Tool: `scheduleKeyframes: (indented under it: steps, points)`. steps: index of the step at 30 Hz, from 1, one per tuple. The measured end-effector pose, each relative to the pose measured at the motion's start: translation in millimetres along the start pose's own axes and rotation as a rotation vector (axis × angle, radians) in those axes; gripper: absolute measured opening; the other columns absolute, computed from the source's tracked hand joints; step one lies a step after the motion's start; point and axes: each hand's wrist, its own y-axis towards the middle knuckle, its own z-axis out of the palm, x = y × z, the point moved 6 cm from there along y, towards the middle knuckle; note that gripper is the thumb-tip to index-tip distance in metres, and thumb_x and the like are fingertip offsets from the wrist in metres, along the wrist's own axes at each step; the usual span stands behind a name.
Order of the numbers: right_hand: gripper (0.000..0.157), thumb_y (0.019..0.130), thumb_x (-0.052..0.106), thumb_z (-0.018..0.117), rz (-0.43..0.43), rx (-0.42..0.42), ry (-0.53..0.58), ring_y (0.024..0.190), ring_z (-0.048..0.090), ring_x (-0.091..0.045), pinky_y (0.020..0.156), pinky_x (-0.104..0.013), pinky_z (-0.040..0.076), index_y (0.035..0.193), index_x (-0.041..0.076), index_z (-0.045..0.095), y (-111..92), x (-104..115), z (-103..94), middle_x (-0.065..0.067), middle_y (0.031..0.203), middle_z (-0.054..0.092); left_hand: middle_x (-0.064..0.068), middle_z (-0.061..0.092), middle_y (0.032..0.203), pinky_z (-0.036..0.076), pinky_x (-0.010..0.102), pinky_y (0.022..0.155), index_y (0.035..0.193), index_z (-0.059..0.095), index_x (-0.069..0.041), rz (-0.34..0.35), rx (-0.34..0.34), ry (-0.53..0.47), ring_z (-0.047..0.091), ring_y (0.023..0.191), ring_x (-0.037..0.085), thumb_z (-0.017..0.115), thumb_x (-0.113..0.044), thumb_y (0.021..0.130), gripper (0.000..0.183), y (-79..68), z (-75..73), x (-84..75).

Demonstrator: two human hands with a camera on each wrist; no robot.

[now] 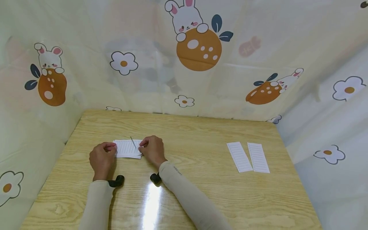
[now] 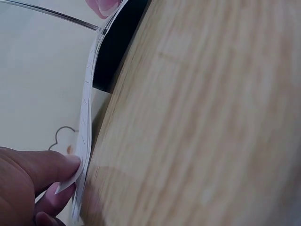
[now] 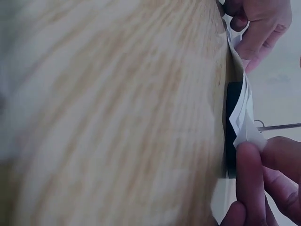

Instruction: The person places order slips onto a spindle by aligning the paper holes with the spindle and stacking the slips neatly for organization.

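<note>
A small pile of white lined paper slips (image 1: 126, 149) lies left of centre on the table, over a black base (image 2: 117, 52) seen from the side in both wrist views. From the pile a thin metal spike (image 1: 133, 141) sticks up, near its right end. My left hand (image 1: 102, 158) pinches the left end of the paper between thumb and fingers; in the left wrist view the slips part there. At the opposite end my right hand (image 1: 154, 149) pinches a paper edge close beside the spike. Most of the base is hidden from above.
Two more lined slips (image 1: 239, 157) lie side by side at the right of the wooden table (image 1: 195, 153). A patterned curtain (image 1: 149, 86) encloses the back and sides. Black wrist mounts (image 1: 116, 181) sit on both forearms.
</note>
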Motion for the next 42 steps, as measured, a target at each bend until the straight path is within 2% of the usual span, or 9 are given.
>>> scheduleKeyframes:
  steps: [14, 18, 22, 28, 32, 38, 42]
  points:
    - [0.009, 0.082, 0.015, 0.092, 0.016, 0.036, -0.008, 0.069, 0.061, 0.001, 0.069, -0.020, 0.049, 0.085, 0.016, 0.084, -4.3, -10.8, -2.3, 0.006, 0.077, 0.077, 0.020, 0.070, 0.093, 0.038, 0.040, 0.071, 0.100, 0.081, -0.001, 0.005, -0.004, 0.020, 0.063, 0.086, 0.036, 0.073, -0.013, 0.095, 0.016, -6.3, 5.1, 1.3]
    - [0.009, 0.082, 0.016, 0.091, 0.004, 0.023, 0.003, 0.072, 0.063, 0.000, 0.071, -0.020, 0.050, 0.085, 0.016, 0.083, -7.8, -14.3, -2.7, 0.007, 0.080, 0.078, 0.022, 0.071, 0.095, 0.039, 0.039, 0.074, 0.105, 0.081, 0.000, 0.005, -0.013, -0.030, 0.064, 0.088, 0.036, 0.073, -0.013, 0.096, 0.018, -11.8, 6.1, 1.6]
    - [0.009, 0.082, 0.016, 0.092, -0.003, -0.003, 0.026, 0.078, 0.065, -0.001, 0.075, -0.022, 0.052, 0.086, 0.018, 0.083, -12.5, -18.4, -7.4, 0.009, 0.083, 0.077, 0.021, 0.072, 0.096, 0.040, 0.035, 0.074, 0.108, 0.080, -0.002, -0.011, -0.064, -0.110, 0.063, 0.088, 0.032, 0.072, -0.015, 0.096, 0.019, -19.4, 6.1, 2.8]
    - [0.008, 0.085, 0.018, 0.088, 0.022, -0.032, 0.095, 0.077, 0.064, -0.004, 0.075, -0.024, 0.053, 0.090, 0.020, 0.083, -19.7, -22.7, -25.4, 0.009, 0.082, 0.074, 0.017, 0.071, 0.087, 0.037, 0.024, 0.070, 0.105, 0.080, -0.004, 0.011, -0.193, -0.188, 0.056, 0.075, 0.014, 0.072, -0.021, 0.097, 0.021, -35.3, 3.5, -3.1]
    - [0.008, 0.087, 0.020, 0.087, 0.040, -0.049, 0.155, 0.072, 0.067, -0.004, 0.072, -0.026, 0.055, 0.094, 0.018, 0.083, -24.7, -27.0, -40.3, 0.007, 0.085, 0.074, 0.010, 0.067, 0.077, 0.037, 0.017, 0.064, 0.099, 0.080, -0.004, 0.009, -0.241, -0.271, 0.051, 0.066, 0.000, 0.074, -0.023, 0.096, 0.020, -45.8, 5.0, -10.0]
    - [0.012, 0.089, 0.019, 0.087, 0.048, -0.090, 0.270, 0.069, 0.073, -0.006, 0.067, -0.027, 0.060, 0.099, 0.015, 0.083, -34.6, -38.1, -62.6, 0.002, 0.094, 0.074, -0.008, 0.059, 0.067, 0.037, 0.015, 0.058, 0.090, 0.079, -0.004, 0.025, -0.242, -0.363, 0.049, 0.060, -0.002, 0.078, -0.019, 0.094, 0.015, -58.2, 14.5, -24.1]
    - [0.013, 0.090, 0.019, 0.086, 0.062, -0.125, 0.324, 0.072, 0.076, -0.013, 0.067, -0.030, 0.061, 0.101, 0.013, 0.082, -43.4, -49.2, -78.3, 0.000, 0.098, 0.075, -0.010, 0.061, 0.065, 0.039, 0.014, 0.056, 0.087, 0.079, -0.003, 0.056, -0.209, -0.396, 0.050, 0.058, -0.003, 0.080, -0.016, 0.093, 0.014, -66.2, 23.2, -36.0]
